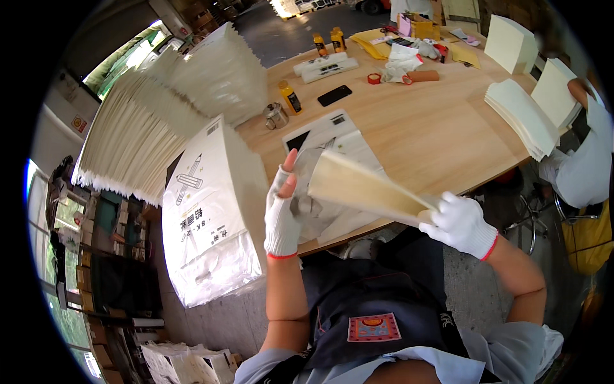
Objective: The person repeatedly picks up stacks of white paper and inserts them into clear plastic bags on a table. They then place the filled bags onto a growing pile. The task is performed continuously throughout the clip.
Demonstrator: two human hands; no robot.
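Note:
My right hand [459, 222], in a white knit glove with a red cuff, grips the near right end of a cream paper stack [358, 185]. The stack is tilted above the table edge and blurred. My left hand [281, 208] wears a similar glove with bare fingertips. Its fingers stretch upward and apart, beside the stack's far left end. Blurred clear plastic [310, 208] shows next to its palm; whether the hand touches it I cannot tell. Below the stack lies a printed plastic bag [348, 141] on the wooden table [422, 121].
Left of my left hand stands a pile of filled printed bags [208, 205], with tall paper stacks [131, 128] behind. A metal cup [275, 116], an orange bottle [290, 98] and a phone [335, 95] stand or lie farther back. A co-worker's arm [581, 93] reaches paper stacks [523, 117] at right.

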